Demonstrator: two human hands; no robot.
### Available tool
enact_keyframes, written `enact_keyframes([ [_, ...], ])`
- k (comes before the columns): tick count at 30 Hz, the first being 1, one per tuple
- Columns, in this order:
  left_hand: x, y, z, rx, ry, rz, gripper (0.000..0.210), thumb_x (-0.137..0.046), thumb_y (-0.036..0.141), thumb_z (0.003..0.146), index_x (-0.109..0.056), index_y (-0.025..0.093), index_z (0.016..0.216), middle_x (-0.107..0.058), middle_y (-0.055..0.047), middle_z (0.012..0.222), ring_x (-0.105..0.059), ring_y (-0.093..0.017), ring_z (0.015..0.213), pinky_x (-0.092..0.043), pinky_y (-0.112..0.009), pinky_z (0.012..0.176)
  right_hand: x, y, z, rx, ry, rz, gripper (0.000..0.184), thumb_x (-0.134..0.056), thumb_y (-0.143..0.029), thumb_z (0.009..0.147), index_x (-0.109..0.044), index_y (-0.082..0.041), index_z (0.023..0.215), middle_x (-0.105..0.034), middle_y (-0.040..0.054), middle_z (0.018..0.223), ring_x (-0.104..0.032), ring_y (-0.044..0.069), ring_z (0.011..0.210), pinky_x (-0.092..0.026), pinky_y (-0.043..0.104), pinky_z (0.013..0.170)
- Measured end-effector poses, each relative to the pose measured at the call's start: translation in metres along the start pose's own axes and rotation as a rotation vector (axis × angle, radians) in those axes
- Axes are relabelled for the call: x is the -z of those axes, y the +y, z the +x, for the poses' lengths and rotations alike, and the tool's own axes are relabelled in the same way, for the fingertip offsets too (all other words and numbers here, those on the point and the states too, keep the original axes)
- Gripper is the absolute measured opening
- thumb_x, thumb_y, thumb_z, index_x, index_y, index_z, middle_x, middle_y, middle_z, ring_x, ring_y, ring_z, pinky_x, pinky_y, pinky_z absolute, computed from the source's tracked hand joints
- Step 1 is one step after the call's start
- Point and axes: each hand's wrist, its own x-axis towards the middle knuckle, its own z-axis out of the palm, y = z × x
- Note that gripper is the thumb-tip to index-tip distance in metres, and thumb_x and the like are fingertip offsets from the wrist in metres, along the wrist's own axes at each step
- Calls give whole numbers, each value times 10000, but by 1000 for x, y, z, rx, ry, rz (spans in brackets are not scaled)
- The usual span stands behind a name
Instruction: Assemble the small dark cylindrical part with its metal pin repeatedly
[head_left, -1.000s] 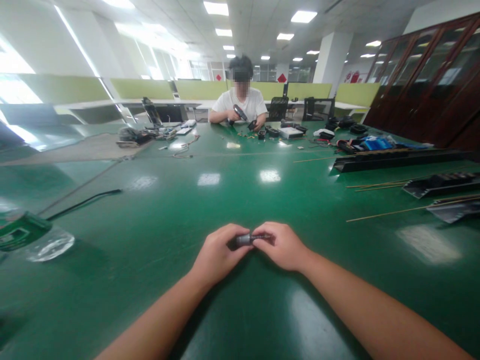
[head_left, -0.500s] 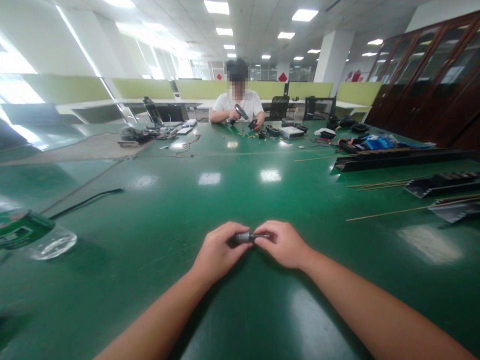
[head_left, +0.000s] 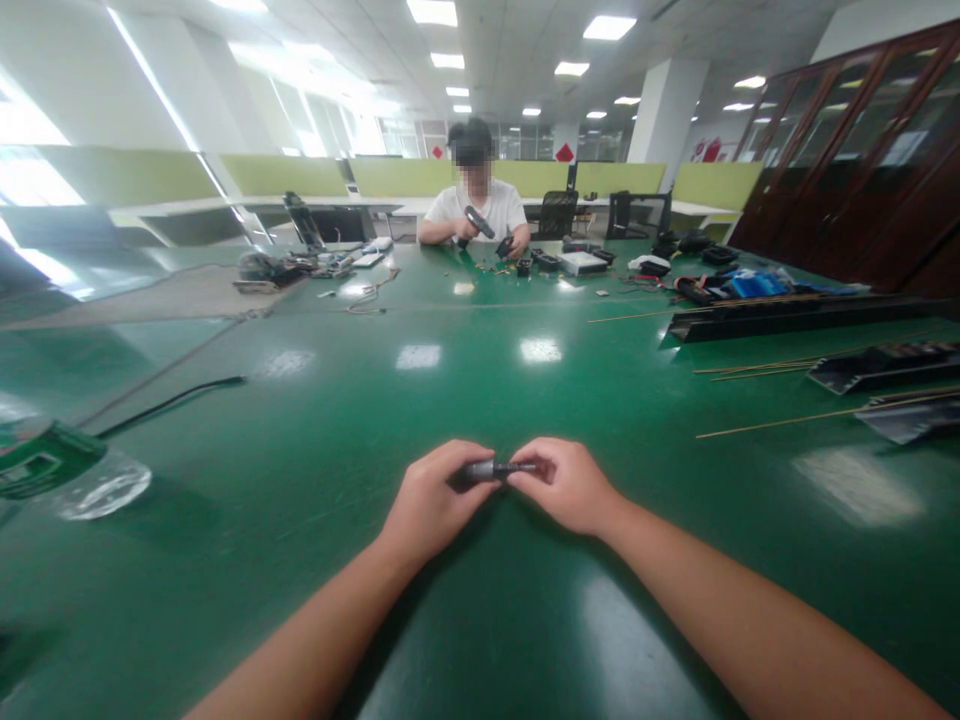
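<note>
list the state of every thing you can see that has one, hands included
left hand, closed on grey cylinder
right hand, pinching thin dark piece
grey cylinder, held roughly level
thin dark piece, in line with grey cylinder; whether joined, unclear
bottle, cut off by picture edge; cap not in view
ceiling lights, on
cabinet doors, appear shut
dark tool, in co-worker's hand; running or not, unclear

ceiling panels (head_left: pixel 610 28) lit | lime partitions (head_left: pixel 281 176) | brown cabinet (head_left: pixel 847 165) right
</note>
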Motion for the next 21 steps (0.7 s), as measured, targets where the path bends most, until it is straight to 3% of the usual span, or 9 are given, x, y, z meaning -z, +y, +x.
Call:
enact_keyframes([
  [10, 1, -1, 1, 10, 50, 37, 213, -729, 282, 801, -688, 225, 1002, -706, -29, 972, -661, -190, 884, -532, -298, 816, -1, 0, 0, -72, 63, -15, 97, -674, -264, 819, -716, -199, 878, -651, -7, 695, -539, 130, 594, -399, 241, 561],
  [21, 1, -7, 1, 95, 91, 16, 248, -763, 322, 776, -695, 242, 1001, -711, -7, 962, -663, -188, 877, -527, -308, 848, 0, 4, 0, -157, 122, 76, 138, -653, -309, 840, -691, -184, 885, -689, 15, 738, -601, 142, 622, -455, 248, 590],
])
